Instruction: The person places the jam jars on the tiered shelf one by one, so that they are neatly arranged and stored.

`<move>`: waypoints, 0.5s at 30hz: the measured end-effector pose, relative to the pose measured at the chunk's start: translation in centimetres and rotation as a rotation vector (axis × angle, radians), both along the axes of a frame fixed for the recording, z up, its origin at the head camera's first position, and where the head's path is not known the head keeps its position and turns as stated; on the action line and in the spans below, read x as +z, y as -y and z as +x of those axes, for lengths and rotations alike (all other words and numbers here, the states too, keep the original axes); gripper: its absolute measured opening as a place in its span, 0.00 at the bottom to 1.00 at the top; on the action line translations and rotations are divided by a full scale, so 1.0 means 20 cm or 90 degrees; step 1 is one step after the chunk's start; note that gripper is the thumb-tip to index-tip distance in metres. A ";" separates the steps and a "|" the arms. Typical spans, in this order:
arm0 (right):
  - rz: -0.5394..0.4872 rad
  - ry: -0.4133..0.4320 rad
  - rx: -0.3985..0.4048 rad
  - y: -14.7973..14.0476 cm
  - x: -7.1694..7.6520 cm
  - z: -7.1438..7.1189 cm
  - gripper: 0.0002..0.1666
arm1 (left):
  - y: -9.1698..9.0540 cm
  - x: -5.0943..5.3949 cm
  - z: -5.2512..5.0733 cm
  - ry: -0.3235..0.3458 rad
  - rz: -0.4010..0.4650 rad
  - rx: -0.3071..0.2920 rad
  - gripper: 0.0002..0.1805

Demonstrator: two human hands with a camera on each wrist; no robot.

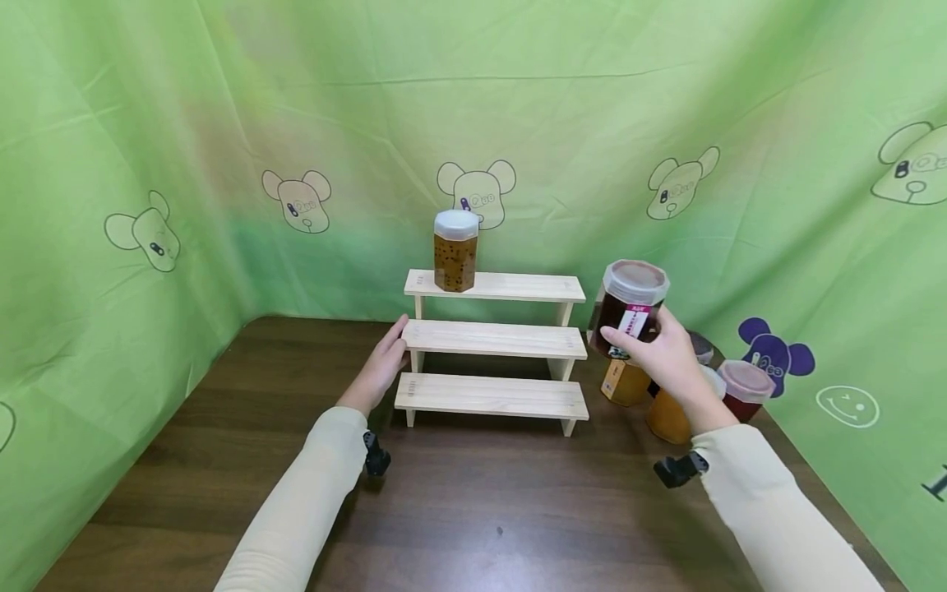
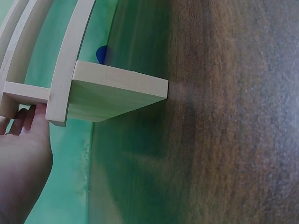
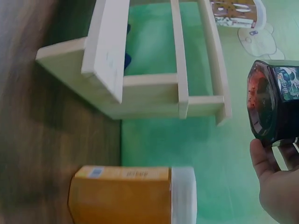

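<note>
A three-tiered wooden display rack [image 1: 494, 338] stands on the table. My left hand [image 1: 385, 362] holds its left end at the middle step, with fingertips [image 2: 40, 112] bent in against the side support under the board. In my right hand [image 1: 669, 362] is a dark jam jar [image 1: 612, 316] with a translucent lid and a pink-and-white label. Thumb and fingers grip the jar, raised just right of the rack's upper steps. A jar of brown, seed-flecked jam [image 1: 455, 261] stands upright on the top step, towards its left end.
Right of the rack, below my right forearm, several jars stand grouped: an orange one [image 1: 625, 384], another orange one [image 1: 668, 419] and a red one [image 1: 743, 390]. A green printed cloth [image 1: 355, 131] hangs behind and beside the brown wooden table [image 1: 459, 501].
</note>
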State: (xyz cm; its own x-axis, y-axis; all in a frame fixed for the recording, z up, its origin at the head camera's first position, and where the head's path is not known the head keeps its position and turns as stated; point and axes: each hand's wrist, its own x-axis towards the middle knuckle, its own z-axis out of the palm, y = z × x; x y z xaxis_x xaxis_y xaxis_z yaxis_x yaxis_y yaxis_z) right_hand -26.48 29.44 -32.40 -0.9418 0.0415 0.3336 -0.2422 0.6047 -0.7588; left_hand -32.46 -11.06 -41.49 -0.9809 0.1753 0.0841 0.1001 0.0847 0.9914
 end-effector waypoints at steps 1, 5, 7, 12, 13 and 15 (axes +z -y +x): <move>-0.005 0.001 0.002 0.01 0.00 -0.01 0.45 | 0.00 0.00 0.00 0.001 0.000 0.000 0.32; -0.018 -0.003 0.014 0.07 0.02 -0.07 0.44 | 0.00 0.00 0.00 0.004 0.002 0.002 0.32; -0.025 -0.009 0.021 0.10 0.03 -0.10 0.44 | 0.00 0.00 0.00 0.002 0.002 0.000 0.32; -0.042 -0.026 0.029 0.18 0.05 -0.17 0.44 | 0.00 0.00 0.00 0.001 -0.001 -0.002 0.32; -0.044 -0.028 0.028 0.19 0.06 -0.18 0.43 | 0.00 0.00 0.00 0.001 -0.001 -0.002 0.32; -0.051 -0.029 0.029 0.22 0.06 -0.20 0.43 | 0.00 0.02 0.02 0.007 0.000 -0.008 0.32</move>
